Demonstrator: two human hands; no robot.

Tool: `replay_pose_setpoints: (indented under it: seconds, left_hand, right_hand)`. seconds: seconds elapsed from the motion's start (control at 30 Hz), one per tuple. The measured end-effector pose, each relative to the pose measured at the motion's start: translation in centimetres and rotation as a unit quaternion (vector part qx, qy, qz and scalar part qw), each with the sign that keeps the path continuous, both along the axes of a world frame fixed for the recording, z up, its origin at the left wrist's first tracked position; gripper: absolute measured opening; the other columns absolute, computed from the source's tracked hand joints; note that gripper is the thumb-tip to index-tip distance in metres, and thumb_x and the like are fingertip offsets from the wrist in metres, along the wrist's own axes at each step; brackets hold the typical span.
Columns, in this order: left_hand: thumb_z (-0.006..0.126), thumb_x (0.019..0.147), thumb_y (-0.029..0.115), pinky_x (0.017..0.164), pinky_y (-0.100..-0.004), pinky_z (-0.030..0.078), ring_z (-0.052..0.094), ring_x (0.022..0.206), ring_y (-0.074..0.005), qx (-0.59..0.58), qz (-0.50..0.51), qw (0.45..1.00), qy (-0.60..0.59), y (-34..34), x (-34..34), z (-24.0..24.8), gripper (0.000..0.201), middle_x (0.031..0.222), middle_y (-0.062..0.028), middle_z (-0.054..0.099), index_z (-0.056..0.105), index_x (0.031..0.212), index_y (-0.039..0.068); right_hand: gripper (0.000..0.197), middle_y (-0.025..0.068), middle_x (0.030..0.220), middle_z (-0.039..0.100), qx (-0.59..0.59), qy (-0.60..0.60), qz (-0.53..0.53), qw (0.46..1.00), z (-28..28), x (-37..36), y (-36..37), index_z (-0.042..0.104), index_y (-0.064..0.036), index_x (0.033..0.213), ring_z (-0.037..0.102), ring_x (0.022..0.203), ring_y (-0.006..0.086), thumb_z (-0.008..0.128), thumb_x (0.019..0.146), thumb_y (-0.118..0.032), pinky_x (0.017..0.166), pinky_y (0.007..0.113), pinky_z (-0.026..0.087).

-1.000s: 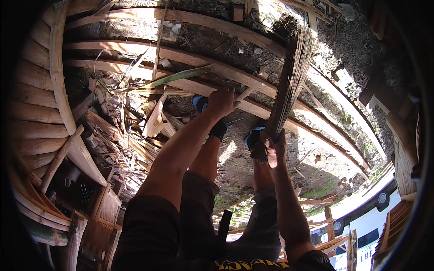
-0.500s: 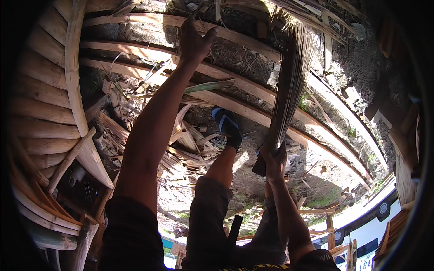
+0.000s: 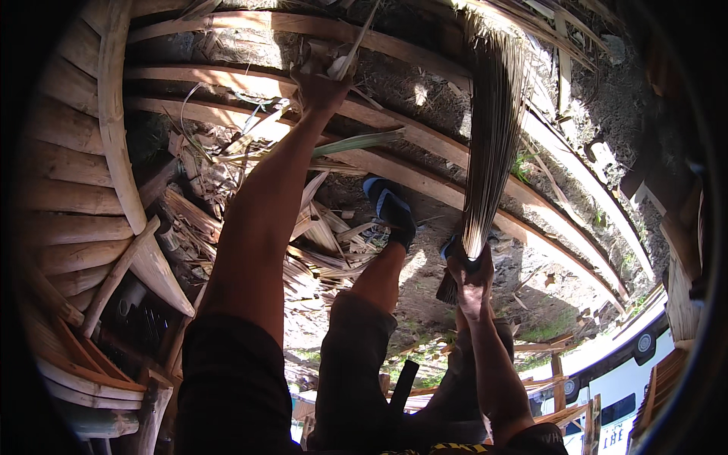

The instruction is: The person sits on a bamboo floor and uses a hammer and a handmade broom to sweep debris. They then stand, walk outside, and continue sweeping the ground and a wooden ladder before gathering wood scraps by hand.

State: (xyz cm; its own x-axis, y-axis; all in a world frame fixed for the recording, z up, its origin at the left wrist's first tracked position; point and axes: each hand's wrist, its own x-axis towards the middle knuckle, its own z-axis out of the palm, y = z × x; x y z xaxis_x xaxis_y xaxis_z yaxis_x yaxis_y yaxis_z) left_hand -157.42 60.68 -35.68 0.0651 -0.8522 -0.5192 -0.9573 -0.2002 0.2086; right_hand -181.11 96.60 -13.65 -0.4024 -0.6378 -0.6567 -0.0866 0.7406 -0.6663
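Observation:
My right hand (image 3: 472, 280) is closed round the narrow lower end of a long bundle of dry brown palm leaves (image 3: 493, 144). Its short tail sticks out below the fist, and the bundle fans out upward toward the far side. Out to the far left, my left hand (image 3: 322, 87) is bent closed on a thin pale palm leaf strip (image 3: 362, 38), which slants up from the fingers. Part of that grip lies in shadow. Below the left hand, a green leaf strip (image 3: 356, 142) lies across the timber.
Long curved-looking wooden beams (image 3: 409, 129) cross the ground ahead. A bamboo slat platform (image 3: 72, 182) stands at the left. Dry leaf scraps (image 3: 326, 235) litter the ground near my sandalled foot (image 3: 390, 203). A white vehicle (image 3: 622, 409) is at lower right.
My left hand has drawn slightly nearer, and its fingers have closed on a pale leaf strip. The bundle in my right hand has swung more upright, and the right hand has turned.

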Motion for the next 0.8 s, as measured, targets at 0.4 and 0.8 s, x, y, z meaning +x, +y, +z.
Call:
replay_pose_setpoints:
  seconds: [0.4, 0.8]
  left_hand:
    - [0.082, 0.084, 0.040, 0.118, -0.0446, 0.035, 0.038, 0.146, -0.0378, -0.018, -0.184, 0.981, 0.058, 0.9, 7.1, 7.1, 0.102, 0.157, -0.0244, 0.036, 0.023, 0.158, 0.004]
    - [0.060, 0.095, 0.032, 0.108, -0.0582, 0.043, 0.042, 0.145, -0.0337, 0.548, -0.141, 0.810, -0.156, 21.9, 20.2, 11.8, 0.066, 0.168, -0.0119, 0.024, 0.040, 0.156, 0.017]
  right_hand:
    - [0.050, 0.0026, 0.094, 0.057, -0.018, -0.090, -0.319, 0.943, 3.1, -4.8, -1.8, 0.048, -0.0035, 0.130, 0.057, 0.073, 0.0108, 0.071, 0.089, -0.018, 0.062, 0.027, 0.050]
    - [0.037, 0.0025, 0.080, 0.057, 0.038, -0.104, -0.377, 0.920, 3.9, -2.5, -7.6, 0.045, -0.0101, 0.126, 0.056, 0.059, 0.0101, 0.067, 0.098, -0.022, 0.048, 0.027, 0.049]
